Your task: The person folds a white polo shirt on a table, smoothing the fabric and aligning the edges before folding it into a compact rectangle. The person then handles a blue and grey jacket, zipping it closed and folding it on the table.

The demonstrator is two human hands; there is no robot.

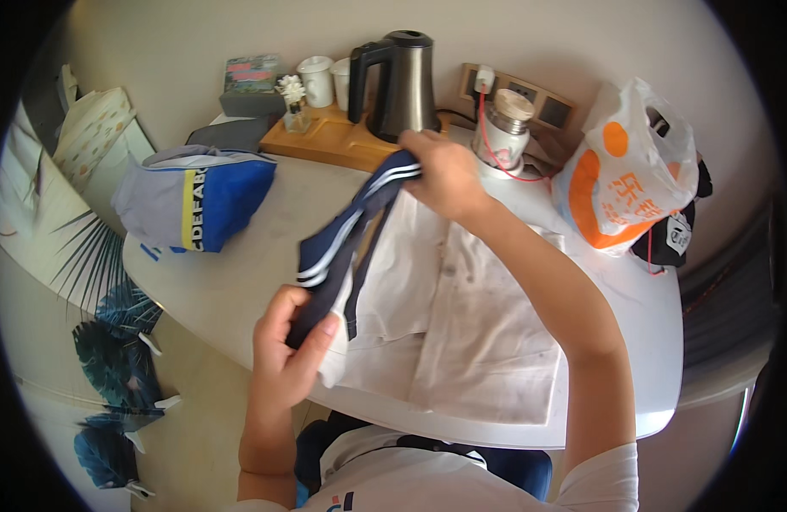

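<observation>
A white buttoned garment (489,320) lies spread on the white table. Above its left part, my two hands hold up a navy sailor-style collar (342,237) with white stripes. My left hand (288,349) pinches the collar's lower end between thumb and fingers, together with some white cloth. My right hand (447,176) grips the upper end, in front of the wooden tray. Folds hide part of the cloth, and whether the collar is joined to the white garment cannot be told.
A wooden tray (332,137) at the back bears an electric kettle (406,86), white mugs (316,81) and a small flower vase (296,115). A blue and grey cloth bundle (198,198) lies left. A glass jar (503,131) with a red cable and a plastic bag (623,179) stand right.
</observation>
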